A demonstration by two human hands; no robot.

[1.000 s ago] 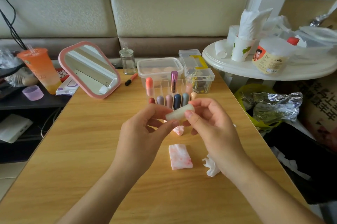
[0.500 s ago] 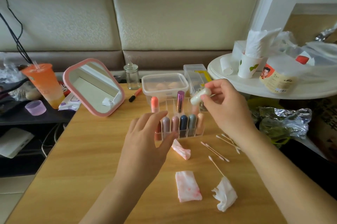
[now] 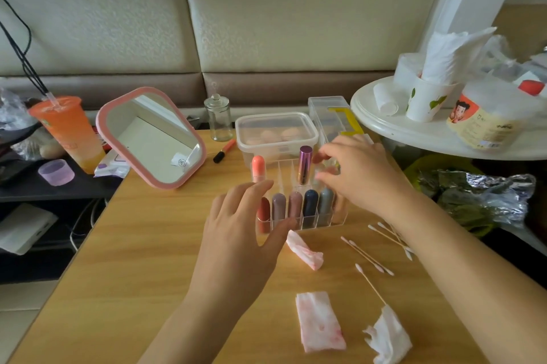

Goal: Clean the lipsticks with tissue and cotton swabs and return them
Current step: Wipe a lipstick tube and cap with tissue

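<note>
Pink-stained white tissue [image 3: 319, 320], pink-framed mirror [image 3: 152, 137]

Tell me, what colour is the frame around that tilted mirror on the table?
Pink. The mirror frame shows best in the head view, the only one here.

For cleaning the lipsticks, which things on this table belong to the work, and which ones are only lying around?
For the job: clear organizer, lipsticks, stained tissues, cotton swabs.

Just lying about: pink mirror, orange drink cup, glass jar, lidded plastic box.
</note>
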